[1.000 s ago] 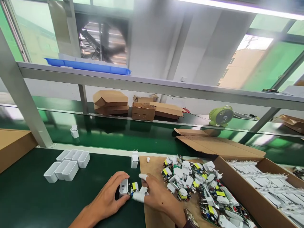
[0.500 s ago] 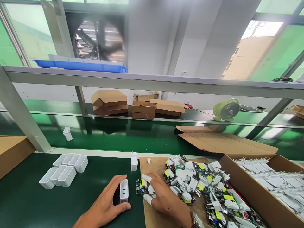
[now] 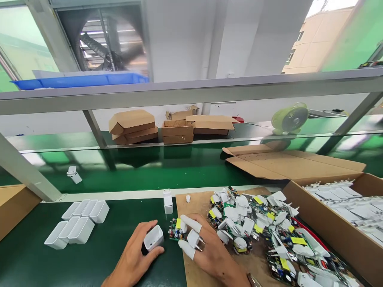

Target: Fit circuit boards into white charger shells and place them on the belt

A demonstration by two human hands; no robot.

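Observation:
A white charger housing (image 3: 153, 238) is gripped between the thumb and fingers of my left hand (image 3: 134, 252), its end with small port openings tilted toward me. Just to the right, my right hand (image 3: 214, 255), with white covers on its fingertips, pinches a small charger circuit board (image 3: 174, 229). A white plug piece with metal prongs (image 3: 193, 238) sits on that board's right end, between the covered fingers. The board's left end points at the housing, and a narrow gap separates the two.
White open housings (image 3: 80, 230) stand grouped at the left. A charger (image 3: 168, 202) stands ahead of my hands; another (image 3: 74, 174) lies on the green belt. Several boards (image 3: 248, 223) are piled on cardboard at the right, beside a carton (image 3: 332, 227) of white parts.
My left hand has tipped the housing, turning its port end more toward me. My right hand has rolled and raised the board slightly, so the pronged plug piece now shows.

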